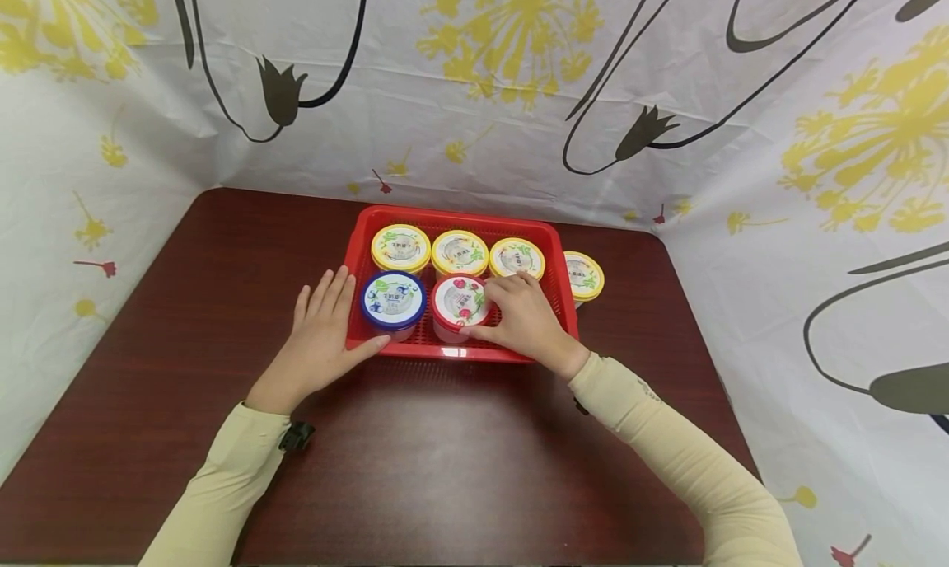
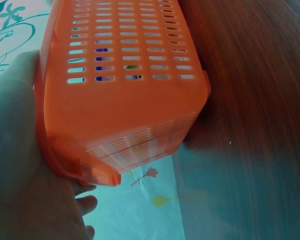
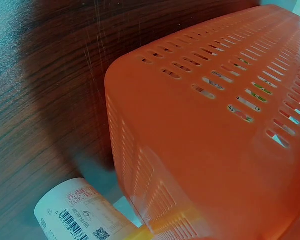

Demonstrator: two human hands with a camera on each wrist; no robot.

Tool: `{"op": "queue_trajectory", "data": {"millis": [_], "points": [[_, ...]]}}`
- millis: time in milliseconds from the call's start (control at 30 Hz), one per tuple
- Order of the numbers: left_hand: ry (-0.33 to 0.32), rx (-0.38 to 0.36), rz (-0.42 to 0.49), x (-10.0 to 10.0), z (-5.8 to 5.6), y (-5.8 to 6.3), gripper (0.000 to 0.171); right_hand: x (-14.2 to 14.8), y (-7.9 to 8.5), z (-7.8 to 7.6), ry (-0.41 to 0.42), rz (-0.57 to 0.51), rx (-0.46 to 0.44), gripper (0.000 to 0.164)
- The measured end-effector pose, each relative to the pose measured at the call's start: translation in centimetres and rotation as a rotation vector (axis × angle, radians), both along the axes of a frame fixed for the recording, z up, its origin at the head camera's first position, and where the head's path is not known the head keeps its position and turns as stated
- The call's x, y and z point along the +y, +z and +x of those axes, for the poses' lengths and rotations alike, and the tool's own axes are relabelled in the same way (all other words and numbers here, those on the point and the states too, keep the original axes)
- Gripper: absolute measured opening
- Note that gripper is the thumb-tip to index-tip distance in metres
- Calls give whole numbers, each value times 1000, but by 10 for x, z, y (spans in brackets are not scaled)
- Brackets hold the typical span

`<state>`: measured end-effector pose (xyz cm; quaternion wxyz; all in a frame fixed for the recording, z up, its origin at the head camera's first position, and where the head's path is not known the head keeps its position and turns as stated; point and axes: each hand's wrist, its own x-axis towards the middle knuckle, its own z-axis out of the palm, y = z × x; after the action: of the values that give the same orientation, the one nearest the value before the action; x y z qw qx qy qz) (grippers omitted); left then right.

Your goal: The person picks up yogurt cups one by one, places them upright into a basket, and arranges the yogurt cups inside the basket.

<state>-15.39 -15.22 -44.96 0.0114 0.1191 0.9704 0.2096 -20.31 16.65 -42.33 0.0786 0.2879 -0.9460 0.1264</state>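
In the head view, a red plastic basket (image 1: 454, 216) holds several lidded tubs. Its front row has a tub with a blue lid (image 1: 393, 298) and a tub with a red lid (image 1: 454, 302). My right hand (image 1: 528, 318) grips the red-lidded tub from its right side, thumb at the front and fingers at the back. At the basket's left rim lies my left hand (image 1: 317, 343), fingers straight and thumb stretched along the front edge near the blue-lidded tub. Slotted basket walls fill both wrist views, and the right hand's fingers do not show in the right wrist view.
Behind the front row stand three yellow-lidded tubs (image 1: 460, 252) inside the basket. Another yellow-lidded tub (image 1: 584, 275) stands on the dark wooden table (image 1: 445, 460), just outside the basket's right wall. White patterned cloth (image 1: 474, 138) hangs behind and on both sides of the table.
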Motion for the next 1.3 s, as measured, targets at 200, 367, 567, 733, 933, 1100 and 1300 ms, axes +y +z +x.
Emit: {"op": "queue_trajectory", "data": {"millis": [200,367,567,733,933,1100,1300], "points": [[-4,0,0,0,0,1,116,0,-3,0,-7,10,-6,52],[-5,4,-4,1,0,1,116,0,-6,0,-18,23,-6,55],[-3,5,2,1,0,3,115,1,-7,-1,-46,20,-42,64],[2,8,0,1,0,3,115,1,-5,-1,-52,41,-64,82],[-2,-4,-1,1,0,4,116,0,-2,-1,-39,50,-76,82],[-3,-13,0,1,1,5,115,-1,-2,0,-45,41,-92,80],[-2,-11,-7,1,0,3,115,-1,-4,1,-49,41,-104,82]]}}
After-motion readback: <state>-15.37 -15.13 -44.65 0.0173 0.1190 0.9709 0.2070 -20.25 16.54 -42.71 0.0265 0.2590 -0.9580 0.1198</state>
